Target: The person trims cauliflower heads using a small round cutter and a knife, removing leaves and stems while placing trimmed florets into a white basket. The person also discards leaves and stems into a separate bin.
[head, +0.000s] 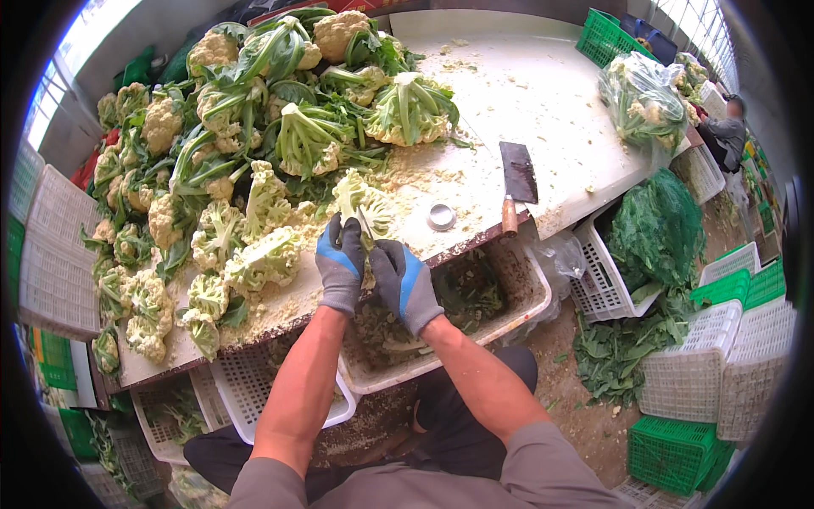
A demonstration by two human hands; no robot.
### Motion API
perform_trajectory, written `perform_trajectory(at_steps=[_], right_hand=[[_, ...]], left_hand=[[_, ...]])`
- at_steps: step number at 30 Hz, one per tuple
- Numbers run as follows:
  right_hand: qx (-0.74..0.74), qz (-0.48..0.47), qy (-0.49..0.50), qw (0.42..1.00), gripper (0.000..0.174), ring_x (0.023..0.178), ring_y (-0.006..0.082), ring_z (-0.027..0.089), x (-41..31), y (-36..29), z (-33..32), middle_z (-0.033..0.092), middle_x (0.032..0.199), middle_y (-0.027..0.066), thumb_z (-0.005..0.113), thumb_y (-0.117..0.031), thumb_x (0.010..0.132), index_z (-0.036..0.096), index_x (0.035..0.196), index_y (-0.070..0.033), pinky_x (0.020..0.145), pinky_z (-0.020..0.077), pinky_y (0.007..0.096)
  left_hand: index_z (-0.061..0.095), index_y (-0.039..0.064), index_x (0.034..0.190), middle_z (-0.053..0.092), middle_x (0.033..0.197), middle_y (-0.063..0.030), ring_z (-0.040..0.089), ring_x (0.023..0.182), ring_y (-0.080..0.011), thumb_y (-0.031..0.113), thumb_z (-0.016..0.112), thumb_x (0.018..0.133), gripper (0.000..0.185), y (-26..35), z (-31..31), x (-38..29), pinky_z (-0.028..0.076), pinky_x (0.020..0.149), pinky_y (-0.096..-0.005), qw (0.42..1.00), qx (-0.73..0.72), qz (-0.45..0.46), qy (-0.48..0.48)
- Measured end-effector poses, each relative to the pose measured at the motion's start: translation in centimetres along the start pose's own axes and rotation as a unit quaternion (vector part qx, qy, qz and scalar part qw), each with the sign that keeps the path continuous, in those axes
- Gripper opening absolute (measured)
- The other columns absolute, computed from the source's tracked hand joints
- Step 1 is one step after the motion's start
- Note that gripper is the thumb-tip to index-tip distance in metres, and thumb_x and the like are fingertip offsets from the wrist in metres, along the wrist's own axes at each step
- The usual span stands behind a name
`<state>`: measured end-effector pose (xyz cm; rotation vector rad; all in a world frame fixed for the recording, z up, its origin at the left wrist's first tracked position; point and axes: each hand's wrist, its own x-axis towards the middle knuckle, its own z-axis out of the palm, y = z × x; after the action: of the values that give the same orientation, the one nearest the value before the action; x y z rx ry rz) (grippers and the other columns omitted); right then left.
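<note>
My left hand [341,264], in a grey and blue glove, grips the stem side of a cut cauliflower piece [351,191] above the table's near edge. Close beside it, my right hand [404,280], gloved alike, is closed around a small knife [365,223] whose blade lies against the cauliflower; its handle is hidden in the glove. More cut cauliflower pieces [264,257] lie left of my hands. Behind them rises a heap of whole cauliflowers [311,137] with leaves. A cleaver [519,173] with a wooden handle and a small round metal lid [441,217] rest on the table to the right.
Below the table edge stand a dirty tub [540,299] of trimmings and a white plastic crate [245,394]. A bag of cauliflower [645,105] sits at the table's right end. Stacked crates [690,362] and loose leaves [613,356] are on the right. A seated person [725,133] is farther off.
</note>
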<state>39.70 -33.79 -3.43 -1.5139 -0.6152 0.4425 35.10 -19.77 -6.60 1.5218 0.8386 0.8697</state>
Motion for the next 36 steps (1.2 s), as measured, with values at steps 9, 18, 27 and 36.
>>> perform_trajectory(at_steps=[9, 18, 27, 36], right_hand=[[0.033, 0.007, 0.014, 0.999, 0.033, 0.075, 0.0106, 0.063, -1.1, -1.2, -0.6, 0.072, 0.092, 0.0083, 0.066, -0.023, 0.111, 0.07, 0.127, 0.005, 0.069, 0.0544, 0.0308], [0.104, 0.159, -0.045, 0.981, 0.03, 0.052, 0.0079, 0.05, -0.1, -3.0, -1.2, 0.061, 0.07, -0.0019, 0.064, -0.03, 0.112, 0.073, 0.122, -0.004, 0.047, 0.0396, 0.0269], [0.2, 0.19, -0.088, 0.957, 0.038, 0.067, 0.0125, 0.064, -0.1, -1.8, -0.7, 0.07, 0.093, 0.0059, 0.066, -0.034, 0.111, 0.067, 0.13, -0.001, 0.052, 0.0464, 0.0266], [0.209, 0.242, -0.152, 0.935, 0.036, 0.065, 0.0128, 0.063, -0.8, -2.3, -0.3, 0.067, 0.083, 0.0034, 0.063, -0.04, 0.112, 0.067, 0.125, -0.006, 0.053, 0.0465, 0.0285]], left_hand=[[0.058, -0.014, 0.149, 0.074, 0.132, -0.0209, 0.069, 0.112, -0.0197, 0.037, 0.074, 0.107, 0.068, 0.5, 0.1, -0.3, 0.056, 0.097, -0.0321, 1.0, -0.019, 0.008, 0.0], [0.062, -0.008, 0.147, 0.075, 0.125, -0.0124, 0.066, 0.106, -0.0152, 0.037, 0.078, 0.105, 0.064, -2.2, -0.8, 1.3, 0.055, 0.092, -0.0293, 0.993, -0.098, -0.055, 0.024], [0.071, -0.003, 0.136, 0.069, 0.124, -0.0199, 0.067, 0.115, -0.0305, 0.029, 0.079, 0.101, 0.049, 0.3, -3.4, -0.3, 0.055, 0.098, -0.0404, 0.995, 0.077, 0.03, 0.053], [0.068, -0.001, 0.14, 0.061, 0.134, -0.0199, 0.067, 0.118, -0.0321, 0.022, 0.082, 0.097, 0.051, 3.9, -9.5, -2.2, 0.058, 0.099, -0.041, 0.946, 0.263, 0.188, -0.026]])
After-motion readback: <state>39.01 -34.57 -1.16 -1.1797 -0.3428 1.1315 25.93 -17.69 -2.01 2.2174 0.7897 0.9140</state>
